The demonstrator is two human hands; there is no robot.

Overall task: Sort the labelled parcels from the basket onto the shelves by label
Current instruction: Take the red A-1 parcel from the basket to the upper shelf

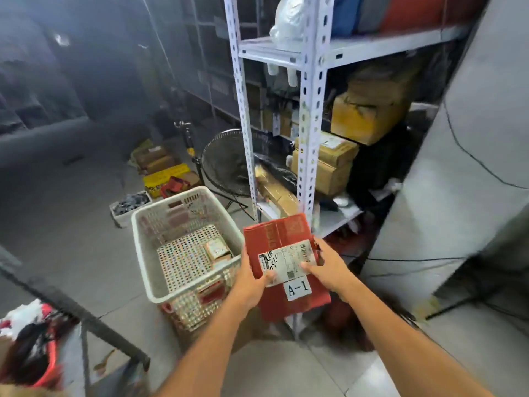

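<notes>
The left hand (253, 283) and right hand (327, 267) both grip the flat red cardboard parcel (276, 234) labelled A-1. The white perforated plastic basket (143, 242) sits left of the left hand.

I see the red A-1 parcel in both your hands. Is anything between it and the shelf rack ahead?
Yes. The white perforated steel upright stands just beyond the far edge of the flat red cardboard parcel, so it would probably have to pass to one side. Behind the upright, brown cardboard boxes crowd the shelf. No shelf marking for A-1 is visible.
</notes>
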